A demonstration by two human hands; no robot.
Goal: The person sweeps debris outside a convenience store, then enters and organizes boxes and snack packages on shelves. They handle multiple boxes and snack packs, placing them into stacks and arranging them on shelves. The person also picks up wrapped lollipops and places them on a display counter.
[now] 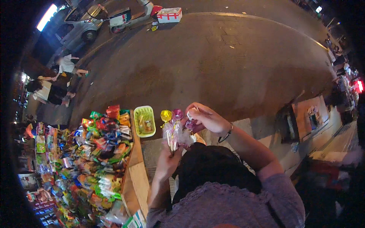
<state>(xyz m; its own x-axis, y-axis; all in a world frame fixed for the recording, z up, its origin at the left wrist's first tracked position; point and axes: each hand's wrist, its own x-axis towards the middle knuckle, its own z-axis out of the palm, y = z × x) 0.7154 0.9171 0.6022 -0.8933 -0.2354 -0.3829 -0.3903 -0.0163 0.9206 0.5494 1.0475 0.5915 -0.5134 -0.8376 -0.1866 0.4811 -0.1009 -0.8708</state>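
Note:
My left hand grips the white sticks of several wrapped lollipops in front of my body. One lollipop head is wrapped in yellow, and another beside it in purple. Clear, crinkled plastic wrap flares around the sticks. To the right of them, my right hand pinches a small crumpled white thing, perhaps tissue. Just below those fingers is a smaller purple-wrapped ball, close against the hand; whether the hand holds it too is unclear. A dark band circles my right wrist.
Left of me stretches a stall of colourful packaged snacks with a wooden edge. A light-green plastic basket holding small items sits at its corner. Beyond lie a street, a white-and-red box, a parked car and two people walking.

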